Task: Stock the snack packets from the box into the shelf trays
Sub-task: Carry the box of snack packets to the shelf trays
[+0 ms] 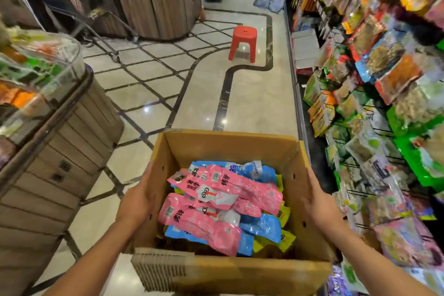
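Box (228, 149), open-topped, is held between the left hand (137, 197) and right hand (322, 204), each laid flat with straight fingers against an outer side wall; pink, blue and yellow packets (223, 190) lie heaped inside. A shelf (384, 79) of snack bags runs just right of the box, with a wooden stand (60, 151) to the left. A red stool (242, 42) stands farther along the tiled floor (252, 94).

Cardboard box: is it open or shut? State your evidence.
Open. The cardboard box has no cover on top; pink snack packets show inside. The left hand and right hand press its sides.
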Motion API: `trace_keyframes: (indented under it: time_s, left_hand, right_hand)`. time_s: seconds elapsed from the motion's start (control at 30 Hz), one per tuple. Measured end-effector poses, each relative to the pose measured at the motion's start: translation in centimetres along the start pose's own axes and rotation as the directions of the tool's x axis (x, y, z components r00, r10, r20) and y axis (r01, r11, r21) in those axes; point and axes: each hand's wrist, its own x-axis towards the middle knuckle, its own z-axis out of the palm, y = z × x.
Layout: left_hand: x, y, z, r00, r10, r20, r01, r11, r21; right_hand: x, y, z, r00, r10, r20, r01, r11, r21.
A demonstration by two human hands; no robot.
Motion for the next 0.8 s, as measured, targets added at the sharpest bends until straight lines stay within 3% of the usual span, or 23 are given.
trace_keyframes:
  time_s: [0.27,0.5,0.8]
  left_hand:
    - [15.9,4.6,-0.1,1.000,-0.020,-0.002,0.020,1.000,-0.010]
    - [31.2,10.7,-1.9,0.997,0.054,0.046,-0.056,0.998,0.043]
    - [50.9,20.2,-0.4,0.991,0.127,0.054,-0.125,0.992,-0.029]
  right_hand:
    - [15.6,-3.0,-1.5,1.000,0.017,-0.025,-0.018,0.999,-0.048]
    - [28.3,-5.0,-4.3,0.997,0.082,-0.010,-0.082,0.997,-0.012]
    - [47.6,-4.3,-7.7,0.991,0.135,-0.020,-0.135,0.991,-0.001]
